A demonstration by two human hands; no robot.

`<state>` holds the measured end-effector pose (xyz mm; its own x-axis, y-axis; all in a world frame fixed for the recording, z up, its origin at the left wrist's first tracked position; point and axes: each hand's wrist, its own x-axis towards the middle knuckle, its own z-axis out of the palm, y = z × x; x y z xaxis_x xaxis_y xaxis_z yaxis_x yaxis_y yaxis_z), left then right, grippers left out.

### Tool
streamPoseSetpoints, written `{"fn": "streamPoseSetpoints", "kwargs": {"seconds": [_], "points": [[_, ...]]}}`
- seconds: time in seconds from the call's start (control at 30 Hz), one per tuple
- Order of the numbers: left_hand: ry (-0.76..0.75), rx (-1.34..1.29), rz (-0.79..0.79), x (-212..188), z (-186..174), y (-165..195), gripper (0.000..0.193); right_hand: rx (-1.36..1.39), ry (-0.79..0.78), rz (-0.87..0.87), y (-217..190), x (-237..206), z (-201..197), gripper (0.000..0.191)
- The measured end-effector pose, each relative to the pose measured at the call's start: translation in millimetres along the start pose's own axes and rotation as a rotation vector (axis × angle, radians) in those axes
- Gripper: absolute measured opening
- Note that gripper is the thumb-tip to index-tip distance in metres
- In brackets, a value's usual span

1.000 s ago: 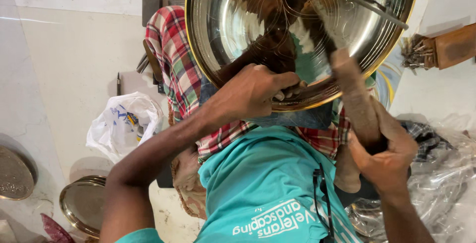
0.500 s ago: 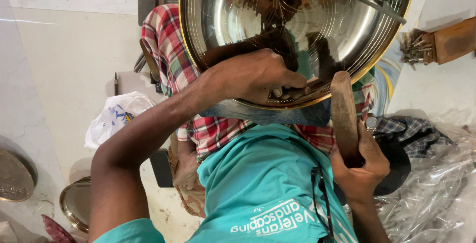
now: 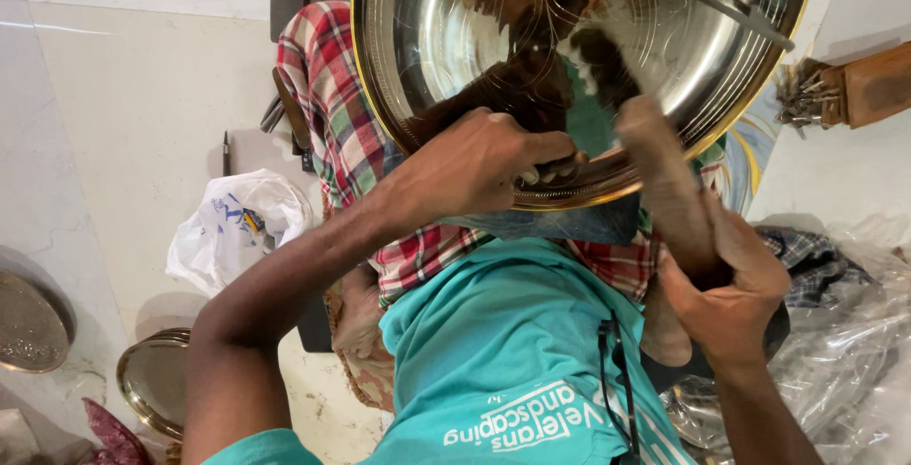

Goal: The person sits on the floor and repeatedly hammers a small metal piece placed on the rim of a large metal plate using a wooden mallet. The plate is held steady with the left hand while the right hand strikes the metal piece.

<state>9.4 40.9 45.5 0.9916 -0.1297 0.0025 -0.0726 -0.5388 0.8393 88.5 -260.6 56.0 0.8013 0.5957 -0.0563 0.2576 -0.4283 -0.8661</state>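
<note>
A large shiny metal plate (image 3: pixel 455 38) with a brass-coloured rim rests on my lap over a checked cloth (image 3: pixel 332 114). My left hand (image 3: pixel 474 161) presses down at the plate's near rim and pinches a small metal punch (image 3: pixel 569 163) against it. My right hand (image 3: pixel 731 285) grips the handle of a wooden mallet (image 3: pixel 664 180), whose blurred head is just beside the punch at the rim. A thin metal rod (image 3: pixel 712 0) lies across the plate's far side.
A white plastic bag (image 3: pixel 237 228) lies on the pale floor at left. Two smaller metal plates (image 3: pixel 152 380) (image 3: pixel 28 323) sit at the lower left. A wooden block with metal tools (image 3: pixel 835 90) stands at right, above crumpled clear plastic (image 3: pixel 854 361).
The mallet has swung down from upright toward the punch at the rim and is now blurred. My left hand has stayed on the rim with the punch.
</note>
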Motion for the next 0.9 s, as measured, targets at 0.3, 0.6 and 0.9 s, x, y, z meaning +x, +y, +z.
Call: {"fn": "streamPoseSetpoints", "kwargs": {"seconds": [0.3,0.6,0.9], "points": [[0.090,-0.023,-0.081,-11.1,5.6,0.0,0.049,-0.235,-0.170,0.046,-39.6,40.4,-11.1,0.067],[-0.169,0.087,0.089,7.8,-17.1,-7.2,0.058,0.075,-0.052,0.104,6.2,-4.4,8.7,0.067],[-0.268,0.143,0.181,15.7,-20.9,-8.2,0.063,-0.216,0.106,-0.113,27.2,-45.9,27.6,0.058]]}}
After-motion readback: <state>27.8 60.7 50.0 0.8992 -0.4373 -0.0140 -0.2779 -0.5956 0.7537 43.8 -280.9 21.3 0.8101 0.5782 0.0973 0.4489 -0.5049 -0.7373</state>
